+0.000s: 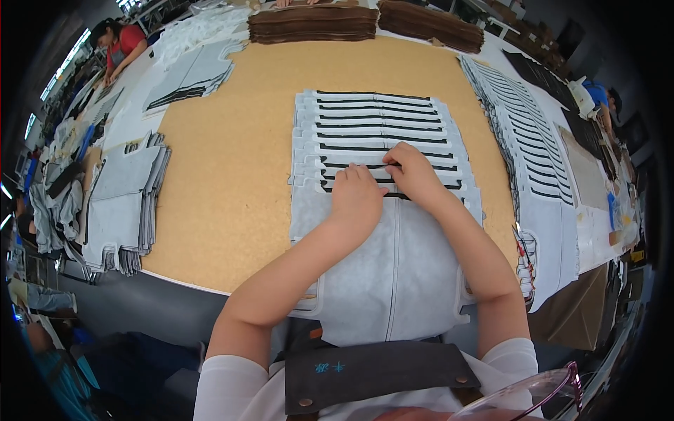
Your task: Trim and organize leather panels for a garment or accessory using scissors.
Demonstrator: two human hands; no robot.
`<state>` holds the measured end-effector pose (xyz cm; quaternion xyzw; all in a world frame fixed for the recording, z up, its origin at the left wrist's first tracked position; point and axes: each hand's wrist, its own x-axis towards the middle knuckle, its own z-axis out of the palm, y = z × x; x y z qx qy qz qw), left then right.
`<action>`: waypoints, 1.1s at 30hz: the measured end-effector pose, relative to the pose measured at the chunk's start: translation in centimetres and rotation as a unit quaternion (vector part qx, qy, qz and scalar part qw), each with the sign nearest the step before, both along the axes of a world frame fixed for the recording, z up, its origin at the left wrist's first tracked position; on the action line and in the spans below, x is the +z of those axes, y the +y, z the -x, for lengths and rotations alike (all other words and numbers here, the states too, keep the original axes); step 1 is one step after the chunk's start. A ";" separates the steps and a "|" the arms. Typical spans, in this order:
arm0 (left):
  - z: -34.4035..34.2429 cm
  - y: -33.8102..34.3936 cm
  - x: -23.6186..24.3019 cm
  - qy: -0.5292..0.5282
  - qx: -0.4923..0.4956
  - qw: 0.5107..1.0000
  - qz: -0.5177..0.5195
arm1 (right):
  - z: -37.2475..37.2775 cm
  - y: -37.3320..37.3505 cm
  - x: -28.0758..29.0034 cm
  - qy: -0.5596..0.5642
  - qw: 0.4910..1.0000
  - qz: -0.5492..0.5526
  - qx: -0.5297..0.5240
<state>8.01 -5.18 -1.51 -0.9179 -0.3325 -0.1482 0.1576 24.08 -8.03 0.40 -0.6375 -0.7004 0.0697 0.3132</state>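
Observation:
In front of me lies a row of overlapping light grey fabric panels (358, 259), staggered so that each shows a black strip (379, 136) across its edge. My left hand (357, 193) rests palm down on the nearest rows, its fingers stretched over a strip and its thumb out to the side. Just right of it, my right hand (415, 174) has thumb and forefinger pinched together at one of the nearer black strips. The nearest panel has a seam down its middle and reaches over the table's front edge toward my apron (379, 375).
Stacked grey panels (123, 189) stand at the left of the tan tabletop (217, 175). More staggered panels (540, 161) line the right, beside red-handled scissors (524, 256). Brown stacks (312, 24) sit at the back. People work at far left (126, 45) and far right (600, 98).

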 end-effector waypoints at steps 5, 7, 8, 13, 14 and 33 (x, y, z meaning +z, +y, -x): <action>-0.8 -0.4 1.5 -0.042 -0.027 0.996 0.075 | -0.9 -0.6 0.1 -0.085 0.994 -0.012 0.060; -0.7 -0.3 1.1 0.016 0.001 0.994 0.109 | -0.4 -1.1 0.2 -0.144 0.985 -0.034 0.087; -0.6 -0.2 0.9 0.018 0.000 0.994 0.108 | -0.1 -1.2 0.1 -0.179 0.979 -0.032 0.092; -0.9 -0.4 0.7 0.002 0.009 0.998 0.067 | -1.1 -1.6 -1.2 -0.075 0.996 -0.050 0.028; -0.9 -0.3 0.9 0.000 0.003 0.998 0.068 | -1.5 -1.5 -1.6 -0.012 0.998 -0.055 0.023; -0.8 1.6 1.9 -0.176 -0.190 0.943 0.206 | -2.9 -3.6 -1.6 -0.110 0.992 -0.051 -0.018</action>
